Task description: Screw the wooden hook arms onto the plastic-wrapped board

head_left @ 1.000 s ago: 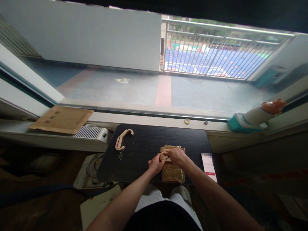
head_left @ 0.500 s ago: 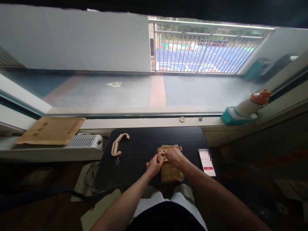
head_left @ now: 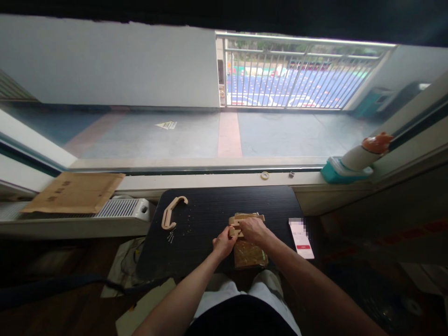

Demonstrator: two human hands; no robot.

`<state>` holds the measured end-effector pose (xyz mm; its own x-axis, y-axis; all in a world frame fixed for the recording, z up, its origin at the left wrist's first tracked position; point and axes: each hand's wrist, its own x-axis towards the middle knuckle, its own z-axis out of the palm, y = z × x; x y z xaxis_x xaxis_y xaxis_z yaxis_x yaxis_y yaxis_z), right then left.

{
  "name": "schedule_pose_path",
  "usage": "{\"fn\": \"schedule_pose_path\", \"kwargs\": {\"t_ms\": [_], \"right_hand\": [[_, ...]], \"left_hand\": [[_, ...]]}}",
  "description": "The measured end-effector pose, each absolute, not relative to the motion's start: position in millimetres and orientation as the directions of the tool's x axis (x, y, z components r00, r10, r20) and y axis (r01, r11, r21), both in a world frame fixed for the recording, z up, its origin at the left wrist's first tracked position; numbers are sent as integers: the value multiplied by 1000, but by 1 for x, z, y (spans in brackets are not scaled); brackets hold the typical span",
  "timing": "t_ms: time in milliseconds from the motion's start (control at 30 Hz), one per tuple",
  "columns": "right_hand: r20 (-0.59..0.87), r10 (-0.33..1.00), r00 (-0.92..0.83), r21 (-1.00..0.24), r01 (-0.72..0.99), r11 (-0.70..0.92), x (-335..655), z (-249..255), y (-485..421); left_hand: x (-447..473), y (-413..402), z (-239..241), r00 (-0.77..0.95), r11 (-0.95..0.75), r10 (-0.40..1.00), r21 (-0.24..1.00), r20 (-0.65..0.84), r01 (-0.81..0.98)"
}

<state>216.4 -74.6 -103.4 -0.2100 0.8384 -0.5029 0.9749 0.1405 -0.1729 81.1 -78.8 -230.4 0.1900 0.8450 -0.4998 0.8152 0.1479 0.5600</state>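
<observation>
A light wooden piece with two bars (head_left: pixel 232 220) lies across a package wrapped in brown tape (head_left: pixel 250 256) near the table's front edge. My left hand (head_left: pixel 224 243) is closed on the left end of the nearer bar. Over the bars, my right hand (head_left: pixel 254 230) is closed in a fist; what its fingers hold is hidden. To the left, a curved wooden piece with hooked ends (head_left: pixel 168 214) rests on the table. Several small screws (head_left: pixel 171 237) are scattered just below it, with pale crumbs to their right.
The dark table (head_left: pixel 210 200) stands against a window sill. A phone (head_left: pixel 301 239) lies at its right edge. On the sill are a tape roll (head_left: pixel 265 175) and a teal box (head_left: pixel 345 174). A brown envelope (head_left: pixel 75 192) rests on the radiator (head_left: pixel 122 208).
The whole view has shifted slightly, so the scene sits a little lower. Both hands stay in nearly the same place on the wooden piece.
</observation>
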Motion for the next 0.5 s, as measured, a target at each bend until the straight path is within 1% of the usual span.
{"fn": "schedule_pose_path", "kwargs": {"t_ms": [100, 233, 400, 467, 500], "right_hand": [[-499, 830, -250, -201, 965, 170, 218, -106, -75], [-487, 817, -310, -241, 946, 215, 219, -109, -73], [-450, 827, -337, -241, 937, 251, 219, -114, -70], [-436, 834, -337, -229, 938, 259, 221, -124, -71], [-422, 838, -347, -242, 933, 265, 222, -131, -71]], "left_hand": [[81, -79, -230, 188, 157, 843, 564, -505, 811], [82, -79, -230, 150, 180, 844, 536, -515, 824], [78, -79, -243, 116, 217, 851, 545, -512, 810], [76, -76, -251, 123, 222, 837, 536, -533, 814], [75, -74, -254, 130, 221, 829, 533, -544, 817]]}}
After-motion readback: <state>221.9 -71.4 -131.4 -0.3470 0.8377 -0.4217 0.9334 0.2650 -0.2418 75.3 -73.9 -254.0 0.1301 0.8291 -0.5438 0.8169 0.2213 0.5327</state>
